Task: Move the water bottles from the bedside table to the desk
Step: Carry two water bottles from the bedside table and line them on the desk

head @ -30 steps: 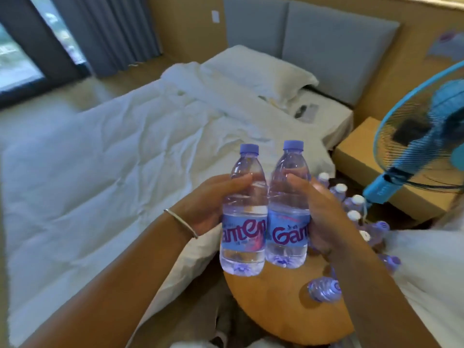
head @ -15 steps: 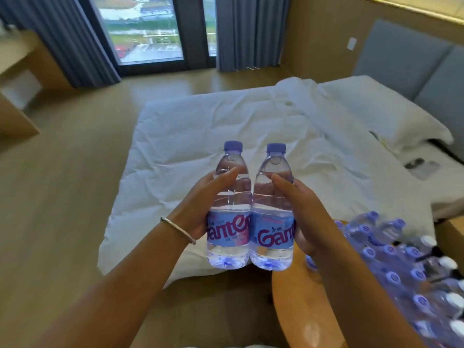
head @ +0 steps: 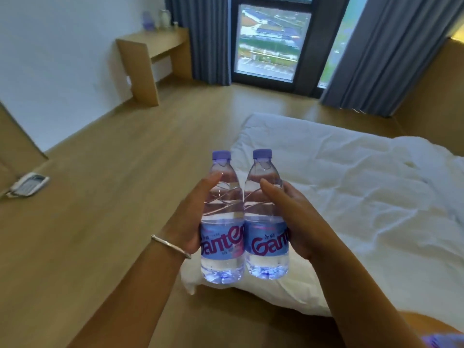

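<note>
Two bottles upright, side by side, touching, centre foreground, held off any surface. L bottle (head: 222,222) in left hand (head: 193,217); R bottle (head: 266,217) in right hand (head: 296,222). Bracelet (head: 170,246) on L wrist. Bed (head: 351,209) behind and to R of bottles. Desk (head: 150,56) far L, against wall; small items on its top at back. Window (head: 271,41) far centre, curtains either side. Phone (head: 29,187) on floor, L edge.
</note>
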